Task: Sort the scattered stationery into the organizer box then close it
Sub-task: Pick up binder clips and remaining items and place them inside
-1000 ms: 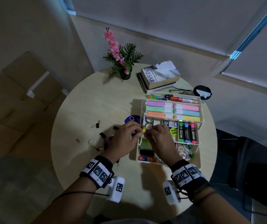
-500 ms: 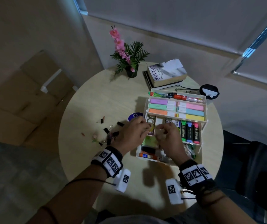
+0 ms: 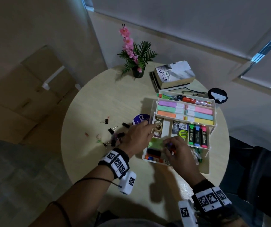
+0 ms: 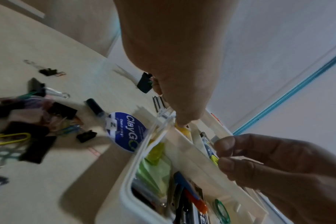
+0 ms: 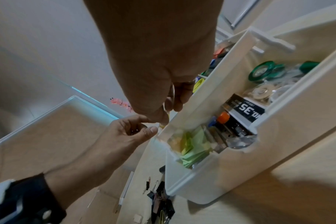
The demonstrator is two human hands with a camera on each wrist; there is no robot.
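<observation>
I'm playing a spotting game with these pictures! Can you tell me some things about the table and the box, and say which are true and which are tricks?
1. The organizer box is open. True.
2. All the binder clips are already in the box. False: they lie scattered on the table, left of the box.
3. A book lies near the pot of pink flowers. True.
4. The three dark highlighters lie loose on the table. False: they sit side by side in a box tray.
5. The left hand reaches the rolls of tape in the box's left compartment. True.
</observation>
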